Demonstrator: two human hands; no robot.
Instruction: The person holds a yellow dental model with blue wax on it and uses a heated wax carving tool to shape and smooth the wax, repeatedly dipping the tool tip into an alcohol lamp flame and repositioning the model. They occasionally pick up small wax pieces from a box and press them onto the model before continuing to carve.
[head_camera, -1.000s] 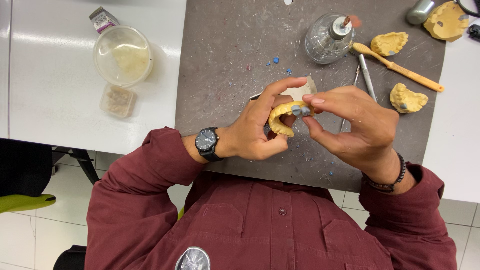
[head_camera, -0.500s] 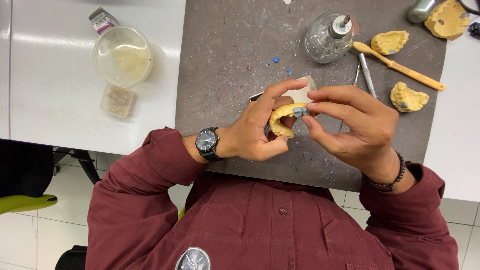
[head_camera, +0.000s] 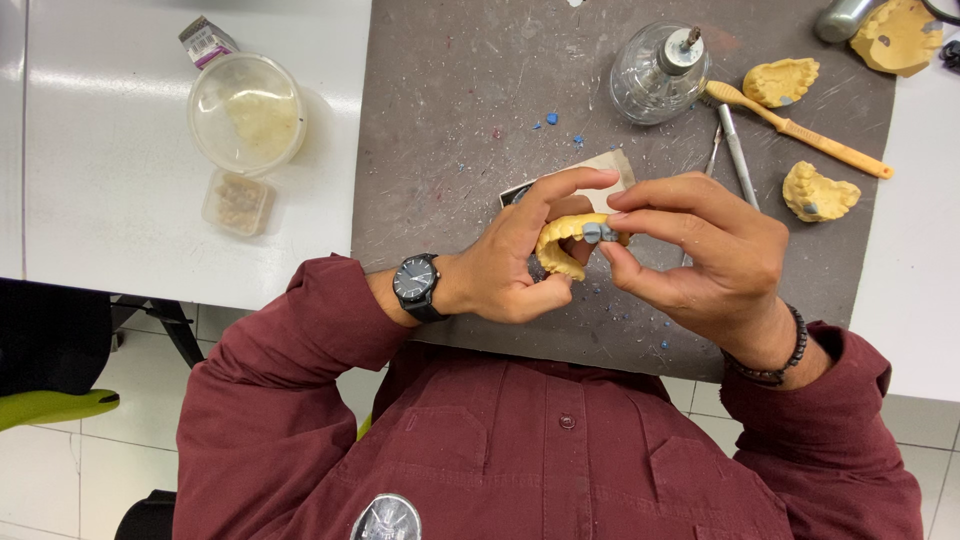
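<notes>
My left hand (head_camera: 515, 262) grips a yellow plaster dental arch model (head_camera: 560, 245) above the grey work mat (head_camera: 450, 120). A small grey wax tooth (head_camera: 597, 232) sits on the model. My right hand (head_camera: 700, 255) pinches that grey piece between thumb and forefinger, pressing it against the model. A black wristwatch is on my left wrist and a dark bead bracelet on my right.
On the mat lie a glass spirit lamp (head_camera: 658, 72), an orange-handled tool (head_camera: 800, 130), metal instruments (head_camera: 738, 155), two more yellow models (head_camera: 818, 192) (head_camera: 782, 80) and blue wax crumbs. A clear round tub (head_camera: 246, 112) and small box (head_camera: 236, 202) stand on the white table at left.
Both hands have stayed over the model; the right fingers have shifted slightly on the grey piece.
</notes>
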